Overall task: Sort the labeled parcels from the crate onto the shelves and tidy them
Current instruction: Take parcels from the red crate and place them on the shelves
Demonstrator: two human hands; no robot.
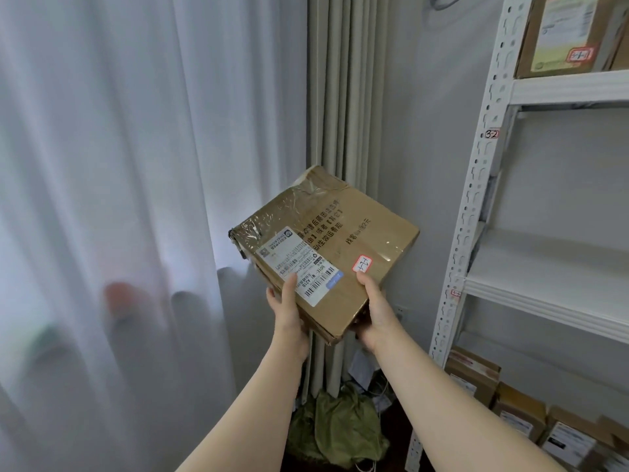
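Observation:
I hold a flat brown cardboard parcel [343, 243] up at chest height, tilted, with both hands on its near edge. It carries a white shipping label and a small red-bordered sticker reading 3-2-1. My left hand [289, 311] grips the near left corner, thumb on the shipping label. My right hand [372, 308] grips the near right side, thumb just below the sticker. The white metal shelf unit [476, 185] stands to the right; its post bears a tag reading 3-2 beside a bare middle shelf board [544, 284].
A brown box [561, 35] with a red-bordered sticker sits on the upper shelf. Several labeled boxes [510, 403] fill the bottom shelf. White sheer curtains [136, 199] and beige drapes [340, 97] hang to the left. A green bag [337, 427] lies on the floor.

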